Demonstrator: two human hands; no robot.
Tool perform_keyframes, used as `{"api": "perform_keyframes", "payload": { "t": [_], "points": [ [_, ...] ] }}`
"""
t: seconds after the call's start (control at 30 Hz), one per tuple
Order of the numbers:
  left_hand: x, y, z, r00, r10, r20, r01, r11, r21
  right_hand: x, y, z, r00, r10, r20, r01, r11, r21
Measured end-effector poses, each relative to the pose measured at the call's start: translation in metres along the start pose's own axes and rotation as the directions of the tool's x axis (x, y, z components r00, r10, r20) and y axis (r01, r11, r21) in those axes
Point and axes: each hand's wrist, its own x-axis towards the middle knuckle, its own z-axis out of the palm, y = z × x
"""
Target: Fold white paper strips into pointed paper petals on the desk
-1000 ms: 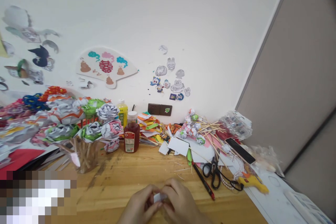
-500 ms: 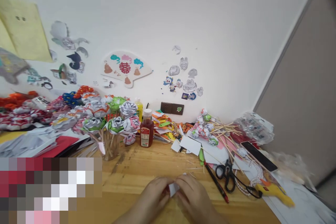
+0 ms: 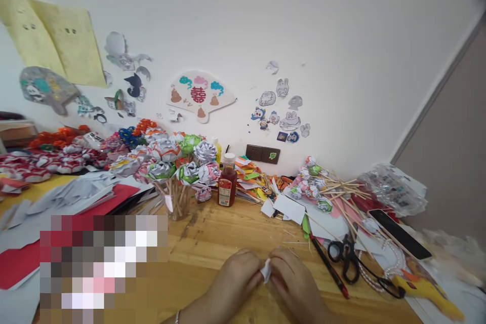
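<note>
A small piece of white paper (image 3: 266, 271) is pinched between my two hands, low in the middle of the head view, above the wooden table (image 3: 205, 243). My left hand (image 3: 237, 278) grips its left side with curled fingers. On its right side, the fingers of my right hand (image 3: 294, 278) are closed round it. The fingers cover much of the paper, so its full shape is hidden.
Scissors (image 3: 350, 263), a black and red pen (image 3: 330, 268) and a yellow glue gun (image 3: 429, 296) lie right. Behind stand a red bottle (image 3: 227, 182) and paper flowers (image 3: 165, 149) in a clear holder. A phone (image 3: 398, 235) lies far right.
The view has swung left, so table things appear farther right. Both hands still hold the paper, which now shows as a smaller, narrower white piece between the fingers.
</note>
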Motion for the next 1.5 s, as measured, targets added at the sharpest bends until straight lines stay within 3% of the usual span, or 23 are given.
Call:
{"api": "perform_keyframes", "payload": {
  "t": [0.07,0.17,0.27,0.37,0.53,0.7,0.83,1.03,1.17,1.5],
  "points": [
    [0.001,-0.001,-0.003,0.988,0.145,-0.045,-0.14,0.986,0.087,-0.002,0.002,0.001,1.0,-0.004,-0.001,0.004,1.0,0.018],
    [0.004,-0.002,-0.01,0.965,0.258,-0.051,-0.24,0.943,0.229,-0.006,0.009,0.002,1.0,-0.023,-0.011,0.023,0.999,0.032],
    [0.007,-0.004,-0.015,0.94,0.334,0.067,-0.338,0.893,0.298,-0.009,0.018,0.003,0.997,-0.069,0.022,0.068,0.997,0.043],
    [0.009,-0.008,-0.014,0.911,0.374,0.172,-0.408,0.877,0.253,-0.01,0.024,0.004,0.99,-0.103,0.097,0.098,0.994,0.049],
    [0.009,-0.015,-0.011,0.932,0.279,0.233,-0.305,0.949,0.085,-0.007,0.025,-0.007,0.959,-0.021,0.284,-0.007,0.995,0.099],
    [0.01,-0.019,-0.022,0.934,0.218,0.284,-0.196,0.975,-0.104,0.001,0.026,-0.027,0.903,-0.031,0.428,-0.042,0.986,0.162],
    [0.012,-0.019,-0.025,0.928,0.229,0.295,-0.187,0.968,-0.164,0.002,0.029,-0.028,0.91,-0.012,0.415,-0.072,0.98,0.186],
    [0.015,-0.013,-0.017,0.922,0.251,0.295,-0.229,0.968,-0.106,0.001,0.031,-0.029,0.907,0.027,0.419,-0.139,0.961,0.239],
    [0.017,-0.008,-0.017,0.923,0.203,0.328,-0.189,0.979,-0.074,0.002,0.03,-0.033,0.891,0.078,0.447,-0.228,0.929,0.291],
    [0.016,-0.019,-0.012,0.934,0.189,0.304,-0.114,0.962,-0.249,-0.003,0.049,-0.023,0.858,0.15,0.49,-0.403,0.788,0.465]
  ]
}}
